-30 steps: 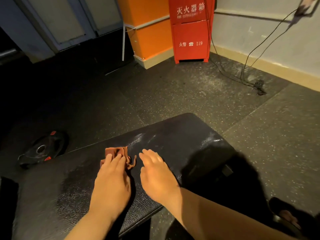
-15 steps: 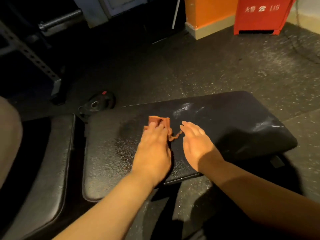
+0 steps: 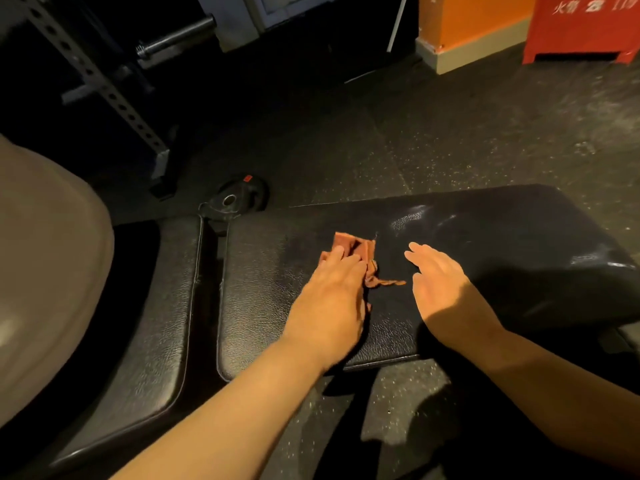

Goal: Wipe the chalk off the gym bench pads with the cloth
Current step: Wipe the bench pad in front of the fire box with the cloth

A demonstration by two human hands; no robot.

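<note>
Left hand [image 3: 332, 299] presses the cloth [image 3: 356, 245] on the bench pad [image 3: 485, 237], fingers straight, together; right hand [image 3: 440, 285] beside it, fingers extended, empty. Cloth appears light, limp: pin centrally under palm.

The pad [image 3: 502, 237] lies bare beyond the right hand [image 3: 440, 289]; the cloth [image 3: 351, 245] and left hand [image 3: 332, 303] occupy its middle.

I see a black weight plate [image 3: 239, 199] flat on the speckled rubber floor [image 3: 450, 133], near the foot of a perforated rack upright [image 3: 104, 88]. Farther back, a barbell end [image 3: 176, 34] shows at left; a red cabinet [image 3: 585, 29] stands beside an orange pillar [image 3: 467, 15].
</note>
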